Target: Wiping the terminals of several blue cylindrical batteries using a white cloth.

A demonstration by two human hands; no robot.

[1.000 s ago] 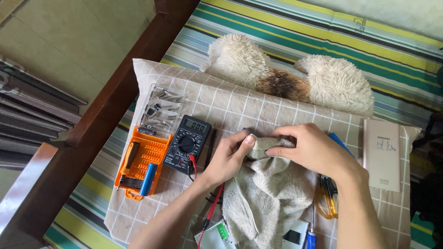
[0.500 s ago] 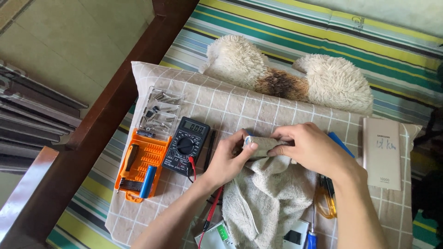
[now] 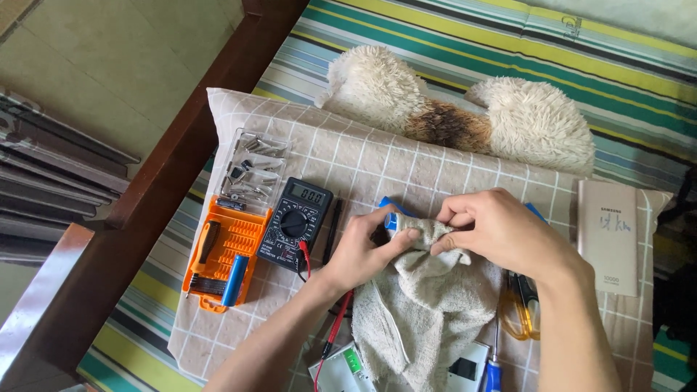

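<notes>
My left hand [image 3: 367, 250] and my right hand [image 3: 501, 232] meet over a beige towel [image 3: 428, 312] on a checked cloth [image 3: 363, 160]. Both hands pinch the towel's upper end, which is wrapped around a small object [image 3: 392, 220] with a blue and white part showing at my left thumb. The rest of that object is hidden by the towel and my fingers. The towel hangs down toward me between my forearms.
A black multimeter [image 3: 295, 223] with red and black leads lies left of my hands. Further left is an orange screwdriver-bit case [image 3: 221, 254] with a clear lid. A fluffy white and brown toy [image 3: 465, 116], a beige power bank [image 3: 608, 236], yellow-handled scissors [image 3: 519, 316], and a wooden bed frame [image 3: 167, 174] are around.
My hands have shifted the towel over the small object; less of the object shows now, and the blue part peeks out near my left thumb.
</notes>
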